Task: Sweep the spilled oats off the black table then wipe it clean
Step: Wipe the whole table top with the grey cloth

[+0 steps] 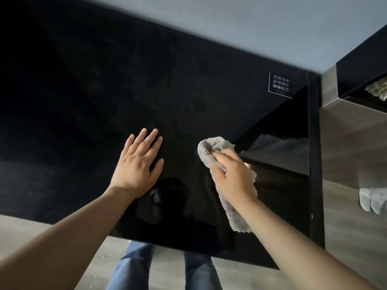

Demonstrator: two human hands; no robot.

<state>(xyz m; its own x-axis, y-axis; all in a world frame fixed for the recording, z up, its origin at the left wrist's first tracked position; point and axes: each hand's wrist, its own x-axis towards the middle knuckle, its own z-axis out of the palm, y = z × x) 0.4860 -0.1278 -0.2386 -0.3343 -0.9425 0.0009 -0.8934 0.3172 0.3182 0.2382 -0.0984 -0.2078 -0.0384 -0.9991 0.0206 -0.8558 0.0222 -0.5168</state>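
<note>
One grey cloth (209,147) lay bunched on the black table (188,80), right of centre and toward the near edge, with its loose tail trailing back under the wrist. The right hand (232,174) gripped it, fingers curled over the wad and pressing it onto the glossy top. No oats showed anywhere on the surface, so by my reading the sweeping was done and the wiping was under way. The left hand (136,164) rested just to the left of the cloth, apart from it, palm down with fingers straight and spread, holding nothing. A small printed notice (280,84) sat at the far right corner; its text appeared to warn that the top is glass and should not be pressed hard. Beyond the table, at the far right, a pale flaky heap (377,88) lay on a dark ledge, too blurred to name. The person's jeans (134,268) stood at the near edge. The risks seemed plain: a braced palm would likely leave prints on the shine, leaning weight through either hand could strain the glass, and the dragging tail could smear streaks or flick stray grains onto the floor (345,143).
</note>
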